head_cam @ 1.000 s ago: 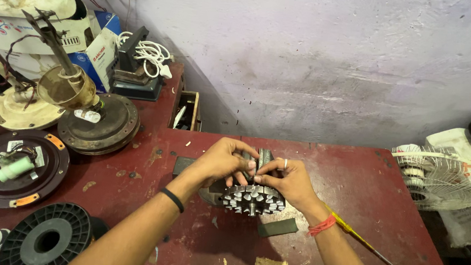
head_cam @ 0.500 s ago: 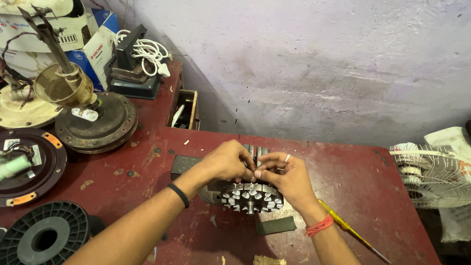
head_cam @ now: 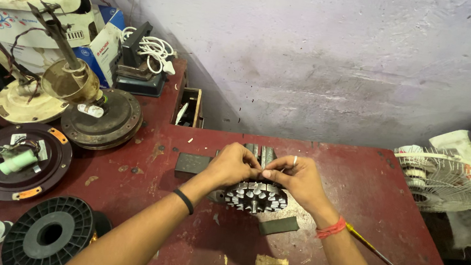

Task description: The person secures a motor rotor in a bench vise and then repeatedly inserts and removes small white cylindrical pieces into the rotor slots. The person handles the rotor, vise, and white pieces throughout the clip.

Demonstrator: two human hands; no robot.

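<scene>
Stator core pinched on top by left hand and right hand.

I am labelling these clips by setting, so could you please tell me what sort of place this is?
Probably a fan repair workshop: both hands work on a round slotted metal stator core on a worn red workbench, beside an opened round fan motor housing and a white wire fan guard.

Both forearms are bare to the frame's edge, with no sleeves in view. The left hand has a thin black band, like a rubber or elastic loop, worn snug just above the wrist. The right hand wears a red thread bracelet, wound in several strands round the wrist, and a pale metal ring on one finger. Neither hand is gloved.
</scene>
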